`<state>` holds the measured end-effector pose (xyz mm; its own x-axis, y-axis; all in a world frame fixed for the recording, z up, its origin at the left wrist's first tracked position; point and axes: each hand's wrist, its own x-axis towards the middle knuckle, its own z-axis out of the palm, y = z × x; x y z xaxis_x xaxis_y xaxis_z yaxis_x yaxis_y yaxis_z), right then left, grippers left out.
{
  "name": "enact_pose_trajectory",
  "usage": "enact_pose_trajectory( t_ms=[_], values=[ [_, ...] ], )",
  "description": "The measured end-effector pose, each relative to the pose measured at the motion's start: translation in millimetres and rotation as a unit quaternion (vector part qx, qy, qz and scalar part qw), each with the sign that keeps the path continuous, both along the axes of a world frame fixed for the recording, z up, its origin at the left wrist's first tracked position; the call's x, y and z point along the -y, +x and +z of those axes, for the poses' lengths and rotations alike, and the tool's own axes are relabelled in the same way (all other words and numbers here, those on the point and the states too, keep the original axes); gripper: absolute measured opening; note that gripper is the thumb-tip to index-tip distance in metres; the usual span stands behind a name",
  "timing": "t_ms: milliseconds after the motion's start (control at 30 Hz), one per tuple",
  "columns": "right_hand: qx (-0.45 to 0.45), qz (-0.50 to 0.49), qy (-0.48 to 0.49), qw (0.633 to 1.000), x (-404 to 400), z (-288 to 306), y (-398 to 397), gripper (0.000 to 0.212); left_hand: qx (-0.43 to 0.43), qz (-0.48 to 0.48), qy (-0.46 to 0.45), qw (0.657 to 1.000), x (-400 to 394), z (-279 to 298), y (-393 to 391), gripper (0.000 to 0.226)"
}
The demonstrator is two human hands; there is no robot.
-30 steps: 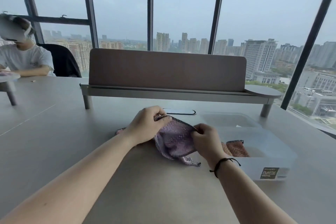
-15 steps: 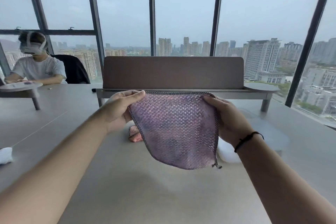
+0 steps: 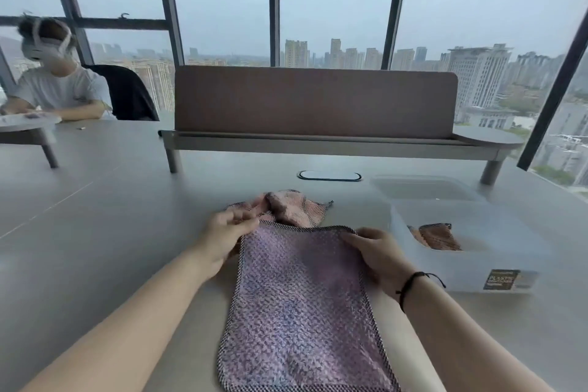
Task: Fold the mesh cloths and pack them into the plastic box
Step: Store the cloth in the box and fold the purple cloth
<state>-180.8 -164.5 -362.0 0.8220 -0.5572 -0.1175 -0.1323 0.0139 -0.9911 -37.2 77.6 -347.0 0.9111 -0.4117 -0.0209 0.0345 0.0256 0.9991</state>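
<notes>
A purple mesh cloth (image 3: pixel 302 305) with a dark border lies spread flat on the table in front of me. My left hand (image 3: pixel 224 235) pinches its far left corner. My right hand (image 3: pixel 378 251) pinches its far right corner. Just beyond it a pink mesh cloth (image 3: pixel 286 207) lies crumpled on the table. To the right stands the translucent plastic box (image 3: pixel 477 277), with a folded orange-brown mesh cloth (image 3: pixel 437 236) inside it.
The box's lid (image 3: pixel 423 189) lies flat behind the box. A raised desk shelf with a brown screen (image 3: pixel 315 102) crosses the table farther back. A person (image 3: pixel 54 79) sits at the far left. A cable port (image 3: pixel 329 175) is set in the grey table (image 3: pixel 105 232).
The purple cloth, held up stretched in the air half a second ago, now lies flat on the table. Both hands came down with it, still at its far corners.
</notes>
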Motion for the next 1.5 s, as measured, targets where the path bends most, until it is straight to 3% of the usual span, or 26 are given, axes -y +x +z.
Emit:
enact_pose_trajectory(
  t_ms=[133, 300, 633, 733, 900, 1033, 1167, 1333, 1500],
  values=[
    [0.017, -0.044, -0.104, 0.993, 13.5, -17.5, 17.6, 0.019, 0.107, 0.040, 0.100, 0.988, 3.3, -28.6, 18.3, 0.016],
    [0.051, -0.050, -0.135, 0.988, 20.6, -14.8, 23.6, 0.010, 0.164, 0.069, 0.094, 0.980, 10.8, -35.3, 26.6, 0.018],
    [0.088, -0.015, -0.099, 0.991, -2.6, 5.7, -14.9, 0.008, 0.046, 0.020, -0.086, 0.995, -19.6, -20.2, -13.0, 0.013],
    [0.091, 0.014, -0.068, 0.993, -8.4, 7.0, -40.9, 0.011, 0.040, -0.027, -0.090, 0.995, -39.6, -18.2, -33.6, 0.026],
    [0.072, 0.070, -0.140, 0.985, -17.7, 0.3, -86.8, 0.026, 0.096, -0.095, -0.043, 0.990, -62.4, -19.0, -66.5, 0.029],
    [0.036, 0.119, -0.252, 0.960, -23.6, -3.4, -117.7, 0.034, 0.162, -0.157, 0.040, 0.973, -75.9, -20.9, -85.1, 0.008],
    [-0.011, 0.148, -0.309, 0.939, -28.9, -7.9, -134.7, 0.016, 0.193, -0.210, 0.105, 0.953, -84.6, -24.0, -95.1, 0.016],
    [-0.027, 0.157, -0.329, 0.931, -28.7, -13.6, -140.0, 0.017, 0.251, -0.219, 0.173, 0.927, -84.6, -27.7, -99.8, 0.022],
    [-0.015, 0.139, -0.380, 0.914, -28.6, -11.3, -140.2, 0.013, 0.268, -0.214, 0.179, 0.922, -84.2, -28.0, -100.0, 0.018]
  ],
)
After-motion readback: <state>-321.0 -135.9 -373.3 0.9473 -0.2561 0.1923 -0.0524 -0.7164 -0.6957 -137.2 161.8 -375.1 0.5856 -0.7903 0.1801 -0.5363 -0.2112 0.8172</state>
